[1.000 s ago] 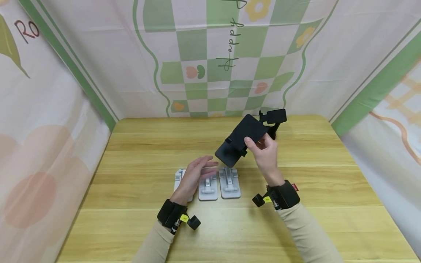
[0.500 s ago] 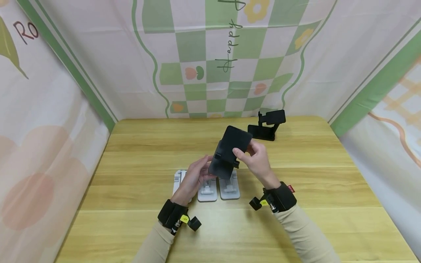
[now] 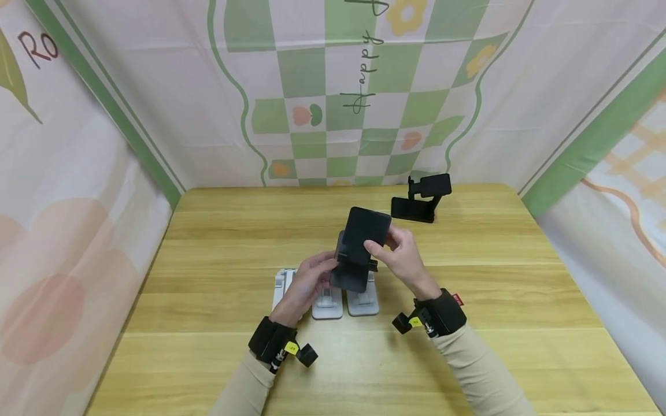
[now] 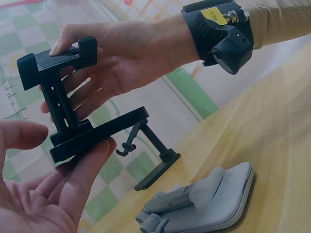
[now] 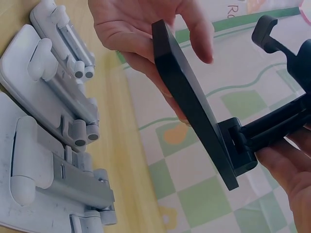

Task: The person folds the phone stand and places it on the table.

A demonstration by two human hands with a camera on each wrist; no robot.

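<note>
Both hands hold a black phone stand above the table.
The left hand [image 3: 307, 281] grips its base while the right hand [image 3: 399, 256] pinches the top plate of the black phone stand [image 3: 359, 249], steadying it over three white folded stands [image 3: 328, 296].

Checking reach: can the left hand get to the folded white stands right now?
Probably not yet: the left hand hovers right over the white stands, but its grip is on the black stand's base, shared with the right hand. It would have to let go first.
</note>
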